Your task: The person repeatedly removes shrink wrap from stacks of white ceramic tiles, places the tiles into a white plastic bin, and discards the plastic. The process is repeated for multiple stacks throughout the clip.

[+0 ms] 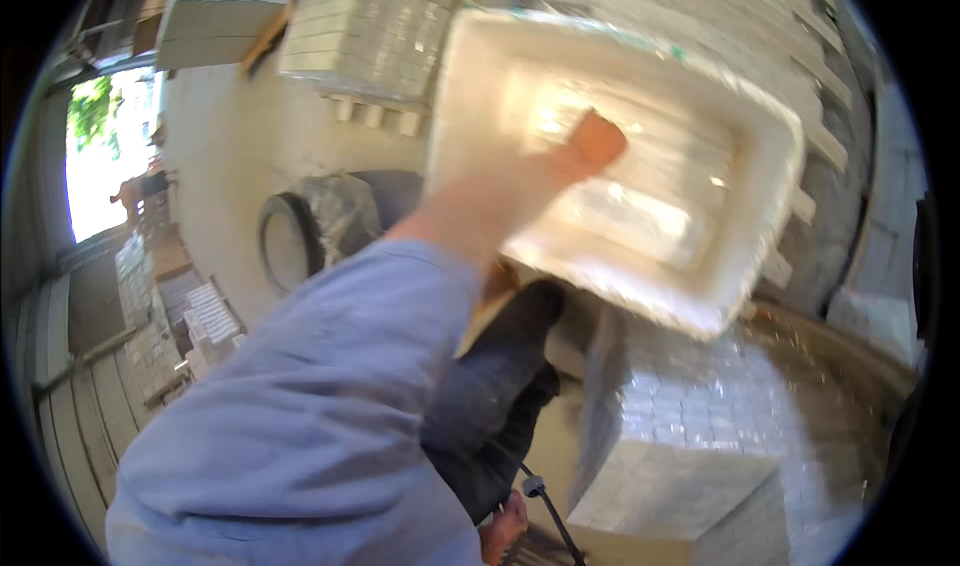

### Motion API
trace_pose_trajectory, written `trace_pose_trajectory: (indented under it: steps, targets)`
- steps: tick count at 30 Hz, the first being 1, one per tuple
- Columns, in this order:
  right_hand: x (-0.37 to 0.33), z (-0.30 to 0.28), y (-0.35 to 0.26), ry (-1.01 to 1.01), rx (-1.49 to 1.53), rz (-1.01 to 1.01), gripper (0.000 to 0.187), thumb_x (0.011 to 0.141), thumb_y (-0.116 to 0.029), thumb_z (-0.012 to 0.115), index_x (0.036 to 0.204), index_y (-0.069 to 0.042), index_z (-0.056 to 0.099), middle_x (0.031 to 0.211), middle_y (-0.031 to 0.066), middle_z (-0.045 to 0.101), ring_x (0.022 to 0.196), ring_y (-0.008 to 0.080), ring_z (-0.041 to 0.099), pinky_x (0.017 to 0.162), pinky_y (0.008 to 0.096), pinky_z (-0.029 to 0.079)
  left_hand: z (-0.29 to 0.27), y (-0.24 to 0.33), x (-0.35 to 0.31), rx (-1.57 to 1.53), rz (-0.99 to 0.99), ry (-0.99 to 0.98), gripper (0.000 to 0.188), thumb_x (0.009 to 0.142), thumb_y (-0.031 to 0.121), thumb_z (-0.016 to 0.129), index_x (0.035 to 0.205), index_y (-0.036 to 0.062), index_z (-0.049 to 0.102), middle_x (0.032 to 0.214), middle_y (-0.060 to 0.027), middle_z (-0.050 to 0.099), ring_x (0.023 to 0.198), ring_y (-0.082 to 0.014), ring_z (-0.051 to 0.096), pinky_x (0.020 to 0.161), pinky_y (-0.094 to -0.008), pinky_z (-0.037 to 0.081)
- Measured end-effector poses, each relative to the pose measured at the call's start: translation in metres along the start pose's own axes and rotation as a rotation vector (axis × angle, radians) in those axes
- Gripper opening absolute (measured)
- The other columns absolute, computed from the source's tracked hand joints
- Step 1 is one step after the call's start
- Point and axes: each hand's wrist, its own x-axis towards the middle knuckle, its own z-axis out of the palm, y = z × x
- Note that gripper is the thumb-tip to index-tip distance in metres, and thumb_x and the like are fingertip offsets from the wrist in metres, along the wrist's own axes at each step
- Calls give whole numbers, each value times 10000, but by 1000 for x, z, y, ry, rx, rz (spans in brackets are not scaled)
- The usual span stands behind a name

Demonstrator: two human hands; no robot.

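Before you: one white tub, open toward you, which lets your left hand reach in; blur hides any grip. Below: your right hand, curled near a black rod; whether it holds anything, I cannot tell.

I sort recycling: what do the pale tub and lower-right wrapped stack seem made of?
Pale tub: perhaps plastic or foam, dull; rounded corners suggest moulding, blur leaves it open.
Wrapped stack: glossy clear film, probably plastic, from its glints; what's inside is unclear.
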Motion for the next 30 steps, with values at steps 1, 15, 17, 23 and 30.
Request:
trace_pose_trajectory:
  steps: [1, 15, 17, 23, 30]
  targets:
    - [0, 7, -14, 48, 106, 92, 280, 885, -141, 549, 1132, -13, 582, 1085, 113, 612, 920, 244, 603, 759, 359, 524, -2, -3, 3, 1, 18, -48, 110, 746, 105, 592, 736, 147, 693, 753, -60, 675, 792, -220, 655, 731, -430, 449]
    - [12, -4, -83, -80, -176, 245, 338, 916, -236, 543, 1161, -4, 568, 1067, 108, 589, 932, 211, 583, 805, 350, 507, 6, -6, -6, -104, 116, -88, 139, 783, 148, 624, 886, 155, 717, 992, -40, 691, 973, -223, 643, 685, -411, 469]
    - [11, 1, -89, -92, -167, 251, 335, 915, -231, 547, 1160, -4, 568, 1065, 108, 591, 929, 211, 586, 802, 348, 508, -5, 0, -4, -57, 131, -54, 127, 781, 142, 619, 806, 205, 726, 843, 20, 706, 901, -188, 666, 663, -387, 479]
    - [17, 1, -103, -151, -211, 212, 324, 911, -219, 557, 1155, -6, 570, 1061, 108, 597, 920, 211, 592, 793, 340, 512, -3, 2, -12, -135, 174, -156, 166, 816, 133, 600, 919, 152, 728, 954, -39, 698, 961, -247, 656, 653, -439, 527]
    - [23, 6, -109, -172, -239, 149, 312, 905, -204, 568, 1149, -8, 572, 1057, 108, 604, 910, 210, 600, 783, 332, 516, -42, 5, -40, -101, 95, -309, 169, 761, 177, 662, 921, 174, 716, 912, -29, 685, 919, -236, 648, 576, -433, 496]
